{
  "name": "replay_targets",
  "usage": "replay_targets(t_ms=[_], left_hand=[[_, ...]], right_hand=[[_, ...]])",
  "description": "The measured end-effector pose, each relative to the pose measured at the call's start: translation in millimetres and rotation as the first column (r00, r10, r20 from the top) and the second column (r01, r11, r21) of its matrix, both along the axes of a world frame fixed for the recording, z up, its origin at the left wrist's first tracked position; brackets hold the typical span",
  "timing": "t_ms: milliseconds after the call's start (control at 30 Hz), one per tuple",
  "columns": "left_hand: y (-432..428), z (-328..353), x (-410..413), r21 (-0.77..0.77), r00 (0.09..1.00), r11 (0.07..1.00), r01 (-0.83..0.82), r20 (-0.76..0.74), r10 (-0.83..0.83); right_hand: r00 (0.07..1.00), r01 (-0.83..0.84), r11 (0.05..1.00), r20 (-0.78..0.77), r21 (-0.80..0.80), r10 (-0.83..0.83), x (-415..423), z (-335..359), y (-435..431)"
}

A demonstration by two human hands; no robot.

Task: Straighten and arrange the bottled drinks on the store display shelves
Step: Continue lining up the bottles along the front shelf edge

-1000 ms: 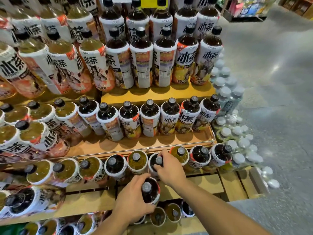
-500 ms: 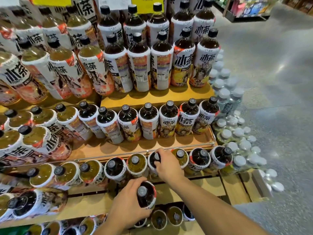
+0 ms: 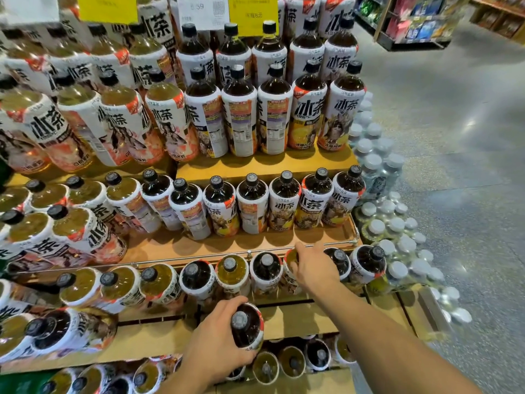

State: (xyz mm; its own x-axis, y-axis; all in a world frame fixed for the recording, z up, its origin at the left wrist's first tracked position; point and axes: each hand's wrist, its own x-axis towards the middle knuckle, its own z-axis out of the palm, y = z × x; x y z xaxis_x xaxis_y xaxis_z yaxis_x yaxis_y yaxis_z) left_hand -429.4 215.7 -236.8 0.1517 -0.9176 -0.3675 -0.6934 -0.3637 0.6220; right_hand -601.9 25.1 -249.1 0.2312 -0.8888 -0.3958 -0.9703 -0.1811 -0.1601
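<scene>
Tiered wooden display shelves (image 3: 264,169) hold rows of iced-tea bottles with white labels and black caps. My left hand (image 3: 218,342) grips a dark-tea bottle (image 3: 247,329) around its shoulder, held over the lower wooden shelf (image 3: 287,319). My right hand (image 3: 314,268) reaches into the third row and closes over a yellow-tea bottle (image 3: 292,258), hiding its cap. A dark-tea bottle (image 3: 266,270) stands just left of that hand, and two more dark bottles (image 3: 368,261) stand to its right.
A thin metal rail (image 3: 199,255) runs along the front of the middle shelf. Shrink-wrapped packs of white-capped water bottles (image 3: 389,226) are stacked at the display's right end. Grey floor (image 3: 454,123) lies to the right, with another store shelf (image 3: 412,21) beyond.
My right hand has shifted right, from the dark bottle's cap to the yellow-tea bottle beside it. My left hand keeps its hold on the dark bottle. The camera has tilted up a little.
</scene>
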Motion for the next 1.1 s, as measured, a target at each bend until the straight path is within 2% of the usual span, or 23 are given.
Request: replay_targets(t_ms=[300, 467, 600, 767, 967, 1100], left_hand=[[16, -5, 6, -0.019, 0.999, 1.000, 0.021, 0.038, -0.021], [7, -5, -4, -0.035, 0.997, 0.997, 0.067, 0.034, -0.066], [-22, -8, -26, -0.060, 0.989, 0.988, 0.140, 0.057, -0.137], [-69, -17, -65, -0.093, 0.956, 0.962, 0.256, 0.171, -0.237], [-122, -36, -100, -0.085, 0.989, 0.990, 0.115, 0.100, -0.106], [-144, -52, -113, -0.091, 0.997, 0.995, -0.035, 0.060, 0.041]], right_hand=[[0.989, -0.136, 0.990, 0.048, -0.046, 0.138, -17, 0, 33], [0.993, -0.085, 0.996, 0.087, 0.007, 0.084, -41, 12, 62], [0.997, -0.050, 0.999, 0.061, 0.006, 0.049, -63, 15, 86], [0.996, -0.075, 0.997, 0.045, 0.016, 0.074, -85, 11, 105], [0.993, -0.015, 0.998, 0.118, 0.064, 0.008, -101, 3, 111], [0.988, -0.008, 0.993, 0.156, 0.116, -0.010, -102, -1, 107]])
